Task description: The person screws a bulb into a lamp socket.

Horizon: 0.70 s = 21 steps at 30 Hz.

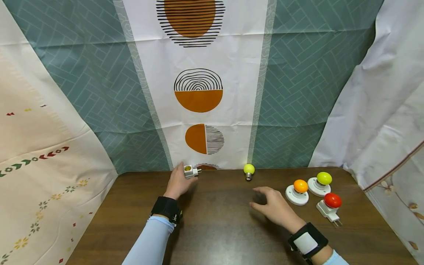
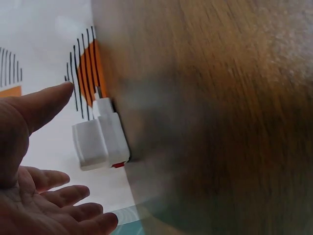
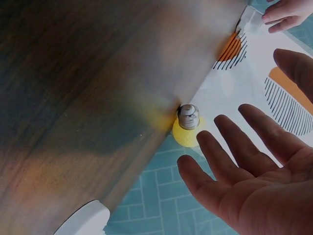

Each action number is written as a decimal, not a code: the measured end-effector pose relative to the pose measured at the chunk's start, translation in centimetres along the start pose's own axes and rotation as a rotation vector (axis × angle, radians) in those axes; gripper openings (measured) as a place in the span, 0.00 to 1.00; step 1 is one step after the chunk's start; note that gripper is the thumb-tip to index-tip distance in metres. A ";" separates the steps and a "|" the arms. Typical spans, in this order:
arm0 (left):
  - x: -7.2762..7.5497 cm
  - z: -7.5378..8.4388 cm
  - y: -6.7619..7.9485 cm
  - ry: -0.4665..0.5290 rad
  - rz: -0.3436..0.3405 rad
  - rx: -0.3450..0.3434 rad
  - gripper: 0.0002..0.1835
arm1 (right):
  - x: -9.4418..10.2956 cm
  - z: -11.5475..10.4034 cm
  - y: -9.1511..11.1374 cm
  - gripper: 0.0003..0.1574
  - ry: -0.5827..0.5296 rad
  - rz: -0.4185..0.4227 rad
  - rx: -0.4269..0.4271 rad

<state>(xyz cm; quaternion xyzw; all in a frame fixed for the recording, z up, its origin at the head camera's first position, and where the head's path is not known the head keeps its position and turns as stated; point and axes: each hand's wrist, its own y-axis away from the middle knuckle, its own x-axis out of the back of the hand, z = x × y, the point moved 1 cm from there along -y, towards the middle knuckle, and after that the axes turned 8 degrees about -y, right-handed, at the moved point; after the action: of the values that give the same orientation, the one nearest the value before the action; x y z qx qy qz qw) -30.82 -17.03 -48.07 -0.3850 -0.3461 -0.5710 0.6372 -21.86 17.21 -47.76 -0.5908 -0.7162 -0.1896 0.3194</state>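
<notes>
At the back edge of the table lies a white plug-in lamp socket (image 1: 190,171), its prongs pointing right. My left hand (image 1: 180,183) is beside it; in the left wrist view the thumb (image 2: 49,104) and loosely bent fingers are spread around the socket (image 2: 100,142) without closing on it. A yellow-green bulb (image 1: 248,171) lies farther right on the back edge, its metal screw base toward me. My right hand (image 1: 276,206) hovers in front of this bulb (image 3: 187,129), fingers spread and holding nothing.
On the right of the table stand an orange bulb (image 1: 300,186) and a yellow-green bulb (image 1: 324,178) in round white holders, and a red bulb (image 1: 332,200) in a white plug-in socket (image 1: 327,211). A patterned curtain (image 1: 212,110) hangs behind the table's back edge.
</notes>
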 end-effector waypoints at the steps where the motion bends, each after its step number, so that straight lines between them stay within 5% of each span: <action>1: -0.1 0.0 -0.2 -0.001 -0.010 0.001 0.49 | 0.0 0.0 0.0 0.33 0.000 -0.002 0.000; 9: -1.3 -0.2 -0.8 -0.006 -0.028 0.003 0.44 | 0.2 0.2 0.1 0.34 -0.003 -0.005 -0.004; 21: -1.5 0.5 0.4 0.004 0.122 0.105 0.29 | 0.5 0.7 0.3 0.33 0.010 -0.001 0.000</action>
<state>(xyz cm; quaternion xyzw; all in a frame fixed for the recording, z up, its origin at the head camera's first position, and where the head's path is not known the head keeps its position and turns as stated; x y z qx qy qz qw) -30.57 -15.88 -49.16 -0.3703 -0.3503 -0.5128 0.6908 -21.77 18.03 -47.96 -0.5896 -0.7150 -0.1927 0.3226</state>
